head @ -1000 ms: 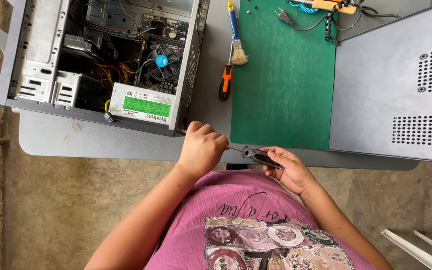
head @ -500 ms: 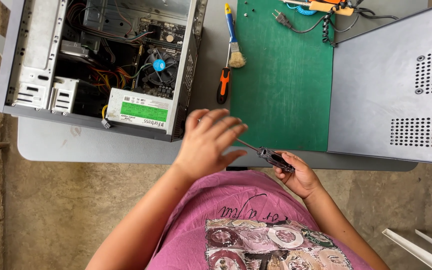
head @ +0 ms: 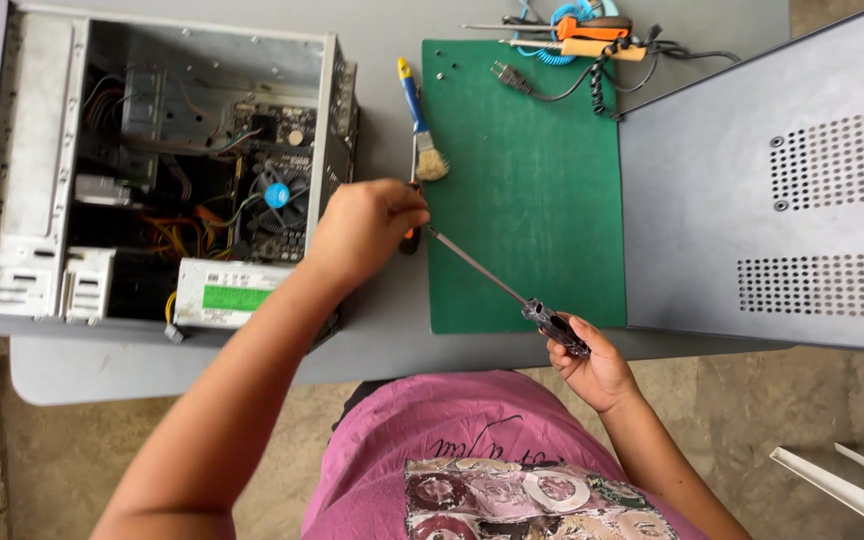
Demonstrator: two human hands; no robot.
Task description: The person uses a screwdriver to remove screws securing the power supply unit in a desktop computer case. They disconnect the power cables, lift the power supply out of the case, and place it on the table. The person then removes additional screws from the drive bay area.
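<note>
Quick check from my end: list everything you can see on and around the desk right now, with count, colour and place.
Computer case: one, grey, open, on the left of the table.
Table: one, grey, under everything.
Mat: one, green, middle of the table.
Side panel: one, grey, on the right, over the mat's edge.
Brush: one, blue and yellow handle, at the mat's left edge.
Cables and tools: a tangle, orange, blue and black, at the mat's top.
Screwdriver: one, long shaft, dark handle, across the mat.
Left hand: at the screwdriver's tip.
Right hand: grips the handle.
</note>
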